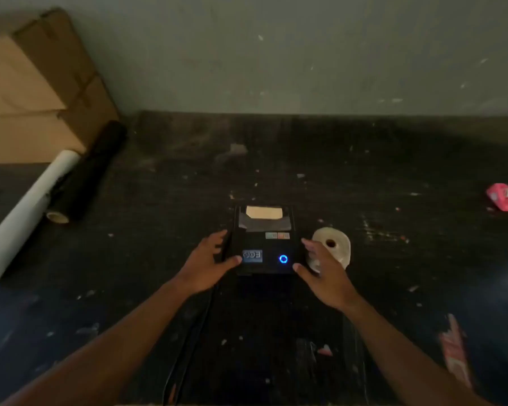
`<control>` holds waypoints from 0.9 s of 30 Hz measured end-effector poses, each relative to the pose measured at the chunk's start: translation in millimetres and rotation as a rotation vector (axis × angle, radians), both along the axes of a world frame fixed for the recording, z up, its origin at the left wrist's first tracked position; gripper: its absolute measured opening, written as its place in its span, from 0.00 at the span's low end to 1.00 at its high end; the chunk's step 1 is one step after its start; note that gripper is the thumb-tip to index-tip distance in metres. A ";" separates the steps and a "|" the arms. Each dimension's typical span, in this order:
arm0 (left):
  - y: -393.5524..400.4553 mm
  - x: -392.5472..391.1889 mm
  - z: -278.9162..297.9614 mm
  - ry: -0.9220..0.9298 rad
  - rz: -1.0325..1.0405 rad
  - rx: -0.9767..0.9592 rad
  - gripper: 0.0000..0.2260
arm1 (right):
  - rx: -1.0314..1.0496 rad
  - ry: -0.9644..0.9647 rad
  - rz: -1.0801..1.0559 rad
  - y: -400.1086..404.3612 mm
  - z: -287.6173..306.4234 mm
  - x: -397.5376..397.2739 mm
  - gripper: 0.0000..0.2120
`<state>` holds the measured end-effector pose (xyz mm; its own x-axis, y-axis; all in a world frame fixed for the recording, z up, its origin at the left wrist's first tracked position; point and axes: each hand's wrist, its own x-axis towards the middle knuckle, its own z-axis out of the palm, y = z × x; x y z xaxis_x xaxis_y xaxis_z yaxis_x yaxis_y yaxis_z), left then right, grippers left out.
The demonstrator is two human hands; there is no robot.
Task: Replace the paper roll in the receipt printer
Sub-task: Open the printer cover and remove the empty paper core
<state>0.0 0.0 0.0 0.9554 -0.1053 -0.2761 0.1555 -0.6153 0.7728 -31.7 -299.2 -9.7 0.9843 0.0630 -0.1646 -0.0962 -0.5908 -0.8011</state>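
Dim, scuffed black table [393, 177] carries the receipt printer [263, 244] at centre, fresh paper roll [333, 247] just right of it. Left hand [207, 265] and right hand [324, 273] flank the printer, each grip open, empty. Steady both sides before lifting the cover.
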 end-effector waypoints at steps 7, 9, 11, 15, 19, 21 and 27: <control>-21.0 -31.1 -54.2 0.081 0.174 -0.135 0.38 | 0.192 0.197 -0.191 23.6 -43.1 -7.6 0.38; -22.2 -32.7 -56.1 0.064 0.205 -0.150 0.36 | 0.210 0.194 -0.214 23.5 -45.0 -5.4 0.37; -21.1 -34.0 -59.9 0.063 0.199 -0.175 0.36 | 0.223 0.201 -0.220 21.9 -48.8 -6.1 0.38; -19.3 -34.6 -63.2 0.048 0.177 -0.173 0.36 | 0.212 0.187 -0.217 20.0 -52.5 -7.3 0.37; -20.2 -35.0 -64.4 0.018 0.178 -0.159 0.35 | 0.151 0.131 -0.203 18.7 -54.8 -8.1 0.36; -18.4 -34.0 -62.8 0.028 0.168 -0.162 0.35 | 0.158 0.129 -0.199 18.8 -54.9 -9.8 0.37; -13.0 -34.2 -63.3 0.014 0.115 -0.149 0.34 | 0.170 0.103 -0.198 17.5 -56.0 -12.2 0.35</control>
<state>-34.2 -13.0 -63.3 0.9595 -0.0367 -0.2793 0.2298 -0.4716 0.8514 -43.9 -281.7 -65.7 0.9588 -0.0939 -0.2680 -0.2825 -0.4105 -0.8670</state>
